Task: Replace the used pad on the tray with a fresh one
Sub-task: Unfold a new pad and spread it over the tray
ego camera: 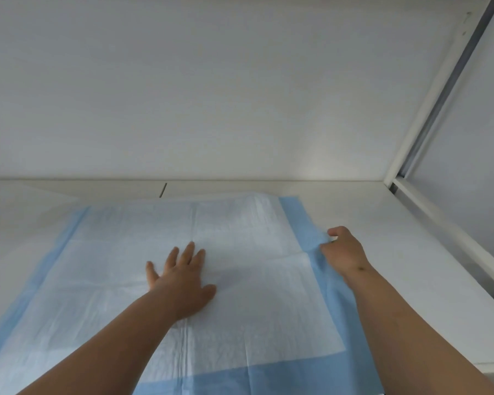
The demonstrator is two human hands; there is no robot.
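Blue-bordered pad: left hand presses flat, open; right hand grip pinches the border. Uneven pulling risks wrinkling or shifting it.

From the pad, bare white surface runs open toward nine, twelve and three o'clock. A white wall closes off twelve o'clock, and a white rail bars the three o'clock edge.
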